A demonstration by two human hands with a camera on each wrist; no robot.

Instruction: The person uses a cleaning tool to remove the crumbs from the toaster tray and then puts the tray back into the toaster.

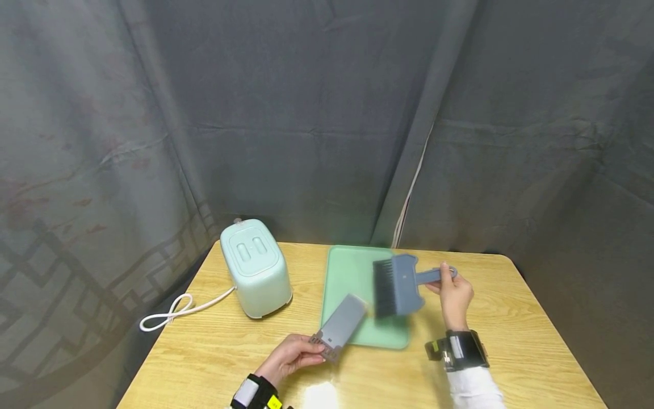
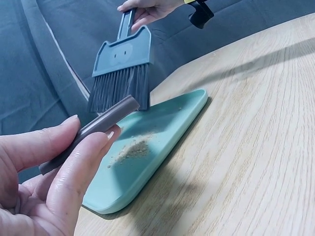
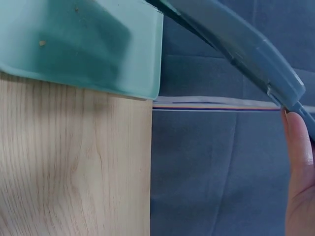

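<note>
My left hand [image 1: 296, 355] pinches a flat grey crumb tray [image 1: 343, 321] by its darker slotted end, between thumb and fingers. In the left wrist view the crumb tray [image 2: 91, 132] is seen edge-on. The right hand [image 1: 455, 295] grips the handle of a blue-grey hand brush [image 1: 407, 284], its dark bristles pointing left. Both tools are above a mint green serving tray [image 1: 352, 261]. A small heap of pale crumbs [image 2: 135, 148] lies on the serving tray. In the right wrist view the brush [image 3: 246, 49] extends up and left from the fingers.
A mint green toaster [image 1: 260, 272] with a lid on top stands at the back left of the wooden table [image 1: 511, 341]. Its white cord [image 1: 176, 309] loops off the left edge. A grey curtain [image 1: 306, 142] hangs behind the table.
</note>
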